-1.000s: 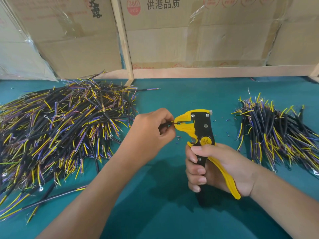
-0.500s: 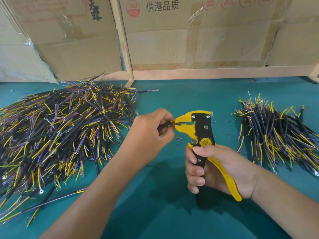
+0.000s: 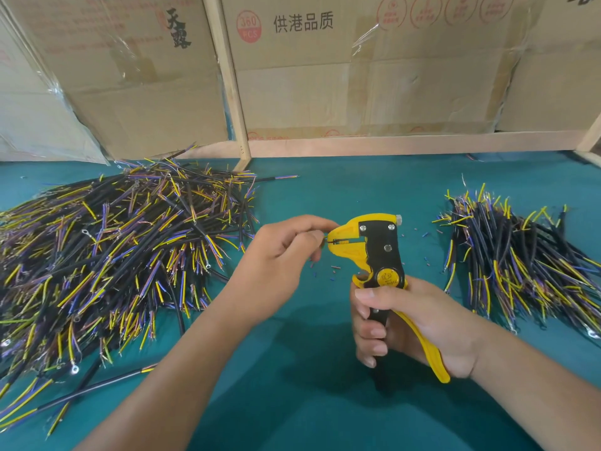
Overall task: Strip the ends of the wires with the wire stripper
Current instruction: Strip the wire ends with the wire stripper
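Pinching a thin, floppy wire (image 3: 325,241) close to its tip keeps it from bending as it enters the stripper (image 3: 374,247) above the bench (image 3: 325,402). The left hand (image 3: 279,255) holds it so. The right hand (image 3: 409,323) wraps the handles, its grip narrow; squeezing looks light work.

The left hand (image 3: 286,252) hides nearly all of the wire it pinches; only a short tip, perhaps dark, shows at the wire stripper (image 3: 374,252). Both wire piles (image 3: 107,255) run past the edges.
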Demonstrator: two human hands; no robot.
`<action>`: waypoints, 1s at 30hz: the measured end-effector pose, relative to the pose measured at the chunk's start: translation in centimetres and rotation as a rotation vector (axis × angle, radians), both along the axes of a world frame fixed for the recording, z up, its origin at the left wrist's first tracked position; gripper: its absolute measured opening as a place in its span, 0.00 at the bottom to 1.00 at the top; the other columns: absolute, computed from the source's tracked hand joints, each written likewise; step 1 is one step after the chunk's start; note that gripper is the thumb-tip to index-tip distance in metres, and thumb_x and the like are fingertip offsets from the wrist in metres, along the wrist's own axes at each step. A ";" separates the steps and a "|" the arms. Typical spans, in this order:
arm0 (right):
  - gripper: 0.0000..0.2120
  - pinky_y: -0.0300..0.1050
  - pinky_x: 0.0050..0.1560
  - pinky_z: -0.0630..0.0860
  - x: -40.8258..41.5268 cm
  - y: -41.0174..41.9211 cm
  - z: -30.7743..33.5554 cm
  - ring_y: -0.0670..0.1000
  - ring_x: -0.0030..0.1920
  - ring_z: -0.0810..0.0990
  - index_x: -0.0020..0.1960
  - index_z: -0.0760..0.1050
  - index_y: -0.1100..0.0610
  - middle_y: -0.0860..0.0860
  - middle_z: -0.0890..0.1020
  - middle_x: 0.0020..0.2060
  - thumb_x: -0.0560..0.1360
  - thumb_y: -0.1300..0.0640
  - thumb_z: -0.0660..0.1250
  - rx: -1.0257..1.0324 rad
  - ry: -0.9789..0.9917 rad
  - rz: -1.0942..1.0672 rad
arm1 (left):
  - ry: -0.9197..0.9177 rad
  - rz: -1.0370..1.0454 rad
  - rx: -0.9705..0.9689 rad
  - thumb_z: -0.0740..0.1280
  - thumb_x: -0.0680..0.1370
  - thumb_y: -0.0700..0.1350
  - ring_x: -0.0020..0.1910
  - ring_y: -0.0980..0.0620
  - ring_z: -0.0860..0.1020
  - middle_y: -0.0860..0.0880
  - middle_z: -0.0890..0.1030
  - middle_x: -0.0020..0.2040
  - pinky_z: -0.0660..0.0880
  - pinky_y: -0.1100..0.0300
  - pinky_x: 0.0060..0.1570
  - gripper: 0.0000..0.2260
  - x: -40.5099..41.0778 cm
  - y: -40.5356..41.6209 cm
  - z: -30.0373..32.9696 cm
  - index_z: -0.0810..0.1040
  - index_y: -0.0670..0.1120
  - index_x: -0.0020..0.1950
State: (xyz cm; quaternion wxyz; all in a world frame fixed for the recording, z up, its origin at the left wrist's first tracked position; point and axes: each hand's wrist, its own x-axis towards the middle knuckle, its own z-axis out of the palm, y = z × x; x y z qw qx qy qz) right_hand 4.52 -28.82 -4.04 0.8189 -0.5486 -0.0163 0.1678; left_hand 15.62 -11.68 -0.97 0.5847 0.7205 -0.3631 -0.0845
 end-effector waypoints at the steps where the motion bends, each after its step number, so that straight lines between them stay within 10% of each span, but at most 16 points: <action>1: 0.13 0.51 0.36 0.74 0.0 -0.1 0.0 0.55 0.29 0.68 0.39 0.72 0.59 0.56 0.66 0.30 0.73 0.52 0.73 -0.001 -0.007 0.000 | 0.005 -0.001 -0.002 0.59 0.78 0.44 0.27 0.60 0.66 0.55 0.73 0.34 0.62 0.71 0.29 0.13 0.1 0.0 0.0 0.84 0.53 0.51; 6: 0.13 0.52 0.37 0.74 -0.1 -0.3 0.0 0.55 0.29 0.68 0.40 0.71 0.60 0.56 0.66 0.30 0.74 0.53 0.71 -0.028 -0.055 0.037 | 0.217 -0.130 -0.058 0.60 0.79 0.44 0.27 0.56 0.61 0.56 0.74 0.34 0.58 0.65 0.26 0.13 0.0 0.1 0.3 0.84 0.50 0.52; 30: 0.19 0.54 0.39 0.74 -0.6 -0.4 0.4 0.56 0.31 0.70 0.40 0.67 0.65 0.57 0.67 0.31 0.75 0.52 0.70 -0.122 -0.077 0.122 | 0.065 -0.276 0.059 0.63 0.82 0.37 0.30 0.55 0.74 0.55 0.79 0.35 0.76 0.60 0.28 0.05 0.8 2.8 1.6 0.79 0.40 0.51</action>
